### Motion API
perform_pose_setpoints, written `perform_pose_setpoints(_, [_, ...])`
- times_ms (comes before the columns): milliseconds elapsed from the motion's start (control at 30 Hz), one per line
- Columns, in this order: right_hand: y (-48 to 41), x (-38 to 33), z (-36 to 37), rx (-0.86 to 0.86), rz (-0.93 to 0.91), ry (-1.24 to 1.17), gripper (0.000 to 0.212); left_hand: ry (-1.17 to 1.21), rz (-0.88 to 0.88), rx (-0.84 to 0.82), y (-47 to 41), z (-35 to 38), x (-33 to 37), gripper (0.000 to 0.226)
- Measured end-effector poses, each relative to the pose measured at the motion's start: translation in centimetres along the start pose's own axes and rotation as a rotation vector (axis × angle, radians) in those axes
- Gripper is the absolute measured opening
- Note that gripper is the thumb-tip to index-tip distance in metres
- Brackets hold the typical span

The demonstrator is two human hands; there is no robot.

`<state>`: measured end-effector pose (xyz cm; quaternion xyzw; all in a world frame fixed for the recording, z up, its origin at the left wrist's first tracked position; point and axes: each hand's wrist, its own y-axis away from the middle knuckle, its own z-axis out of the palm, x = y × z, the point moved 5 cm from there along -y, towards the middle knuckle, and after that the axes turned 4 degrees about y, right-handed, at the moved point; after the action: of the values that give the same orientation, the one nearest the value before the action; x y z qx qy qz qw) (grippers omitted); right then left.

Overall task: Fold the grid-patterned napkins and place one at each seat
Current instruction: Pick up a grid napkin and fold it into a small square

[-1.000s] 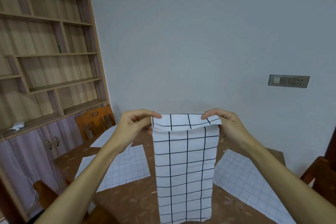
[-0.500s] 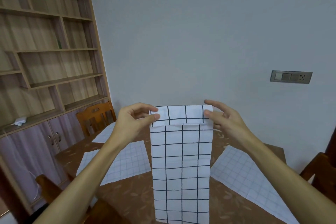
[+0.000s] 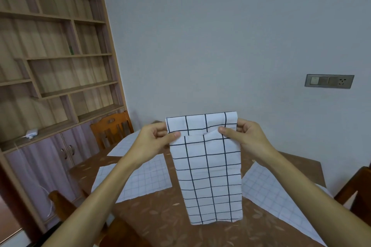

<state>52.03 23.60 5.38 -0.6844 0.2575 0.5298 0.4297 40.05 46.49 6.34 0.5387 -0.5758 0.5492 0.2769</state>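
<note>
- Held napkin (image 3: pixel 206 166), a long strip with its top edge turned down, hung above the middle of the table (image 3: pixel 160 224). The left hand (image 3: pixel 154 140) and right hand (image 3: pixel 247 136) each pinched 1 upper corner.
- Near-left napkin (image 3: pixel 144 180), far-left napkin (image 3: pixel 124 145) and right napkin (image 3: pixel 271 190) lay flat on the table. Judged early: 1 fold was under way and 0 folded napkins were seen at seats.

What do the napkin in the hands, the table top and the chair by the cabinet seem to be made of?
Napkin: probably thin cotton-like cloth, matte; it hangs limp and wrinkles at its fold. Table top: brown leaf-printed covering, faint sheen, cloth or vinyl, unclear. Chair: orange-brown wood, varnished, with highlights.
</note>
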Motion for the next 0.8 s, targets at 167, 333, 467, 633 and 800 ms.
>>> perform_pose_setpoints(167, [-0.4,-1.0,-0.6,0.005,-0.093,0.044,0.021,-0.06,0.065,0.003,-0.2,-0.3,0.6,0.027])
perform_pose_setpoints(333, [-0.4,-2.3,-1.5,0.008,-0.156,0.164,0.023,-0.062,0.135,0.034,-0.6,-0.7,1.7,0.023])
perform_pose_setpoints(467, [-0.2,-2.8,-2.0,-0.01,-0.155,0.202,0.026,-0.04,0.123,0.072,-0.7,-1.4,1.6,0.024])
perform_pose_setpoints(633, [-0.1,-2.9,-2.3,0.0,-0.133,0.203,0.029,0.057,0.07,0.115,-0.3,-1.7,1.5,0.035])
perform_pose_setpoints(800, [0.4,-3.0,-1.9,-0.027,-0.114,0.238,0.038,0.076,0.073,0.15,-0.1,-1.9,1.7,0.024])
